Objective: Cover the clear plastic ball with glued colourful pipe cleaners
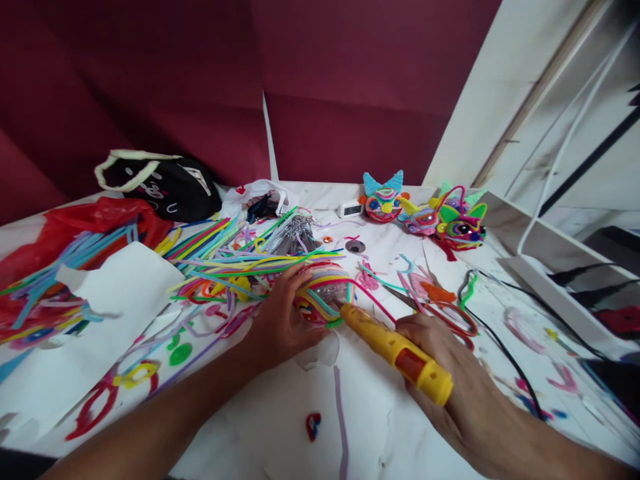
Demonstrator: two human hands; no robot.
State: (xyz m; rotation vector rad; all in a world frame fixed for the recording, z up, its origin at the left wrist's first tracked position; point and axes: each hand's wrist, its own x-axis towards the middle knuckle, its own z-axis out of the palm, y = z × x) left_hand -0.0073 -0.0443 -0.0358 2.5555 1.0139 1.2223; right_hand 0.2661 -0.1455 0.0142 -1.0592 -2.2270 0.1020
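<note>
My left hand point(280, 320) is closed around the left side of a rounded craft piece point(330, 277) covered in coloured pipe cleaners, with a greyish, see-through-looking patch still bare. A pink pipe cleaner point(373, 300) trails from it to the right. In my right hand point(440, 367) is a yellow hot glue gun point(395, 350), its nozzle at the bare patch; whether it touches cannot be made out. Beneath the piece lies a clear plastic scrap point(320, 353). Orange-handled scissors point(453, 317) lie just beyond my right hand.
Pipe cleaners point(210, 250) heap up at the left beside torn white paper point(120, 300) and a red plastic bag point(110, 220). A black bag point(170, 187) stands behind. Finished-looking animal heads point(384, 200) sit at the back right, near a power strip point(565, 300) and a black cable point(510, 360).
</note>
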